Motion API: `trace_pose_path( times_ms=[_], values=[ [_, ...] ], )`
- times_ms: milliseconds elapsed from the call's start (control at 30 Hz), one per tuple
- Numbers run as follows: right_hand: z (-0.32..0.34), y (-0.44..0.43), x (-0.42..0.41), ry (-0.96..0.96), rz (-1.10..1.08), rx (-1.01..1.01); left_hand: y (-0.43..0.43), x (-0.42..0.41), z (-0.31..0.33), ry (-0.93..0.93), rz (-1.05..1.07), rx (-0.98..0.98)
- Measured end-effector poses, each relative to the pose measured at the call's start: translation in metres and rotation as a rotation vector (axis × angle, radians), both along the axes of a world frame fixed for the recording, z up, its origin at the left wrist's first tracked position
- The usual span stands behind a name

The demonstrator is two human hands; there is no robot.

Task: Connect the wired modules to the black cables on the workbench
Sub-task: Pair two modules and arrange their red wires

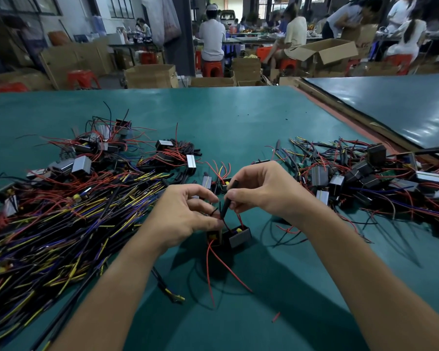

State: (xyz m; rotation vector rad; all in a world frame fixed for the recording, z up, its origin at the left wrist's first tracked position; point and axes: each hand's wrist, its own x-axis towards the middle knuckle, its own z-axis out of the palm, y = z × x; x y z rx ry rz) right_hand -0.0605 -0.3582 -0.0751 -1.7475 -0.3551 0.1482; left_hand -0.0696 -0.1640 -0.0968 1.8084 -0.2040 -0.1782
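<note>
My left hand (pixel 185 219) pinches a thin wire just above a small black wired module (pixel 235 235) that stands on the green workbench (pixel 226 122). A second module (pixel 213 238) sits against it, partly under my left palm. My right hand (pixel 261 191) pinches a short black tube (pixel 228 198), tilted, whose lower end meets the wire at my left fingertips. Red wires (pixel 228 269) trail from the modules toward me. A black cable with a yellow tip (pixel 166 287) lies under my left forearm.
A big heap of black cables with yellow and blue ends (pixel 61 229) fills the left. Piles of wired modules lie at back left (pixel 99 153) and right (pixel 365 181). A few loose modules (pixel 213 181) sit behind my hands. People work at tables beyond.
</note>
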Motion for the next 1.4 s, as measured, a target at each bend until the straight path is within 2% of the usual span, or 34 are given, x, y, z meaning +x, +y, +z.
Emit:
trace_pose_path(
  times_ms=[167,400,567,800,967,1167,1400],
  values=[
    [-0.001,0.000,0.001,-0.064,0.036,-0.072,0.001,0.001,-0.002,0.005,0.001,-0.003],
    [0.003,-0.005,-0.001,-0.236,-0.025,-0.216,0.002,0.000,-0.001,0.015,-0.017,-0.042],
    [0.003,-0.004,-0.002,-0.269,-0.046,-0.259,0.001,0.002,-0.004,-0.030,-0.006,0.035],
    [0.000,0.000,-0.002,-0.272,0.008,-0.309,-0.003,0.003,-0.008,-0.039,-0.028,0.025],
    [-0.002,0.000,0.000,-0.135,0.003,-0.122,-0.002,0.003,-0.008,-0.066,-0.040,0.042],
    [-0.004,0.000,0.002,-0.085,-0.007,-0.037,-0.005,0.002,-0.008,-0.066,0.027,0.001],
    [-0.001,0.005,0.000,-0.191,-0.078,-0.108,-0.009,0.001,-0.011,-0.042,0.030,-0.041]
  ],
)
